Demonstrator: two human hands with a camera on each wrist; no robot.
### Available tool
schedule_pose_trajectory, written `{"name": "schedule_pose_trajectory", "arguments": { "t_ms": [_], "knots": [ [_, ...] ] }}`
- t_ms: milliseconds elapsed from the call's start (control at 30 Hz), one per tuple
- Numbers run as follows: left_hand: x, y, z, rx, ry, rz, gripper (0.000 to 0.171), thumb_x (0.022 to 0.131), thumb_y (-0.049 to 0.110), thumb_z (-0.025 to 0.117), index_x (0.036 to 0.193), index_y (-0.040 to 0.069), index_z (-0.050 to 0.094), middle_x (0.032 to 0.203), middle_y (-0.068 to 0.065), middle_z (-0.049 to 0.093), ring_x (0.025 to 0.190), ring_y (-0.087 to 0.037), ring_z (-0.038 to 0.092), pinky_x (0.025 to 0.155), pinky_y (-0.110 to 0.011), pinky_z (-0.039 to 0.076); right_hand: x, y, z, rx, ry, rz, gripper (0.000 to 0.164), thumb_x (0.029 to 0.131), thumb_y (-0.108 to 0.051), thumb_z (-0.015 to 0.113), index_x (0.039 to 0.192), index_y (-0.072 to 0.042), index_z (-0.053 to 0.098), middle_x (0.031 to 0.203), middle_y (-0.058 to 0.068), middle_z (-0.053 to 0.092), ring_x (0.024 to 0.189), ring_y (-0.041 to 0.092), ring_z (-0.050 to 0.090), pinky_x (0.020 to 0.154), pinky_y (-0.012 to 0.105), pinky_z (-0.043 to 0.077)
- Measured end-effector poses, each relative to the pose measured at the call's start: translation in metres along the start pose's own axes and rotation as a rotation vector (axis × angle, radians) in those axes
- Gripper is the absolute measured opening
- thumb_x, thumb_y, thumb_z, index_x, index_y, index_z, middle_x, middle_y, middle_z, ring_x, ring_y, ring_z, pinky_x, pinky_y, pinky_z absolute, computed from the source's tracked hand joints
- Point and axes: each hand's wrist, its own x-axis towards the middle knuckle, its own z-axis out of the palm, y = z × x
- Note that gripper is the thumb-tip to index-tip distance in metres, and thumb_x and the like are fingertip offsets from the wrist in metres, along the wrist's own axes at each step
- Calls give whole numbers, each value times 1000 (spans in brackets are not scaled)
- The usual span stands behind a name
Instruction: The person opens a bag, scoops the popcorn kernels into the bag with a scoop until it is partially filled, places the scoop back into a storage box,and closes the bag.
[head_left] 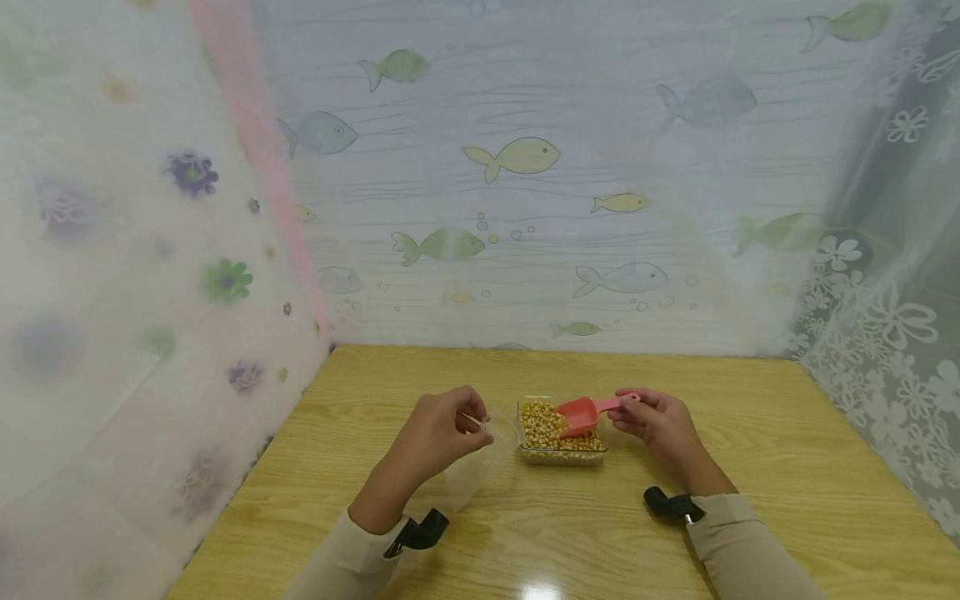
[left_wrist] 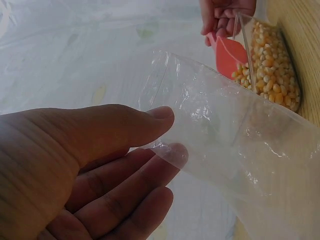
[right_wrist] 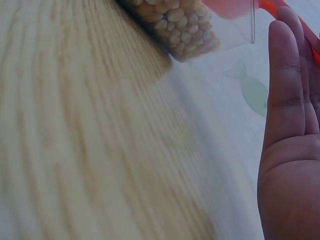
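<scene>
left hand [head_left: 438,442] pinches a clear plastic bag [head_left: 474,473] beside a clear rectangular container [head_left: 562,452]; right hand [head_left: 662,427] pinches a pink plastic scoop [head_left: 581,415] dipped in the container's yellow corn kernels [head_left: 538,423]. if the bag sags, kernels could spill.

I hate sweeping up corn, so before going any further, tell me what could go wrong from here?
First, the left hand pinches the bag only by an edge, and it looks thin and limp, so it might slip or fold over. Second, the right hand holds the scoop by its handle, its head down in the corn; a careless tilt while lifting could spill some onto the table.
</scene>
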Motion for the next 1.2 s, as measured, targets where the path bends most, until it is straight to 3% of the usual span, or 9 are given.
{"name": "schedule_pose_trajectory", "arguments": {
  "t_ms": [133, 667, 867, 1200],
  "knots": [
    [-1, 1, 0, 1, 1, -2, 22, 89, 17, 84, 102, 16, 67, 102, 3, 71, 90, -10, 74, 73, -22, 60, -1, 0, -3, 93, -5, 11, 25, 110, -5, 49, 119, -8, 72, 103, 7, 79, 95, 15, 78, 87, 30, 62],
    [0, -1, 3, 2, -2, 10, 21, 89, 17, 84, 101, 17, 66, 101, 5, 71, 89, -8, 74, 73, -22, 60, -1, 2, -8, 259, -94, -3, 35, 113, -7, 38, 124, -7, 71, 110, 7, 78, 105, 16, 76, 93, 29, 60],
    [1, -2, 4, -2, -8, 13, 21, 89, 17, 84, 100, 16, 66, 100, 4, 71, 88, -8, 73, 73, -21, 60, 0, -2, 0, 281, -75, -26, 36, 113, -8, 38, 123, -5, 72, 108, 7, 79, 102, 15, 77, 91, 29, 60],
    [1, -3, 6, -17, -26, 15, 21, 89, 17, 84, 101, 13, 67, 102, 1, 72, 88, -7, 74, 73, -22, 60, 3, -8, 19, 299, -155, -71, 36, 113, -7, 36, 124, -4, 70, 107, 8, 79, 100, 16, 77, 90, 28, 61]
  ]
}}
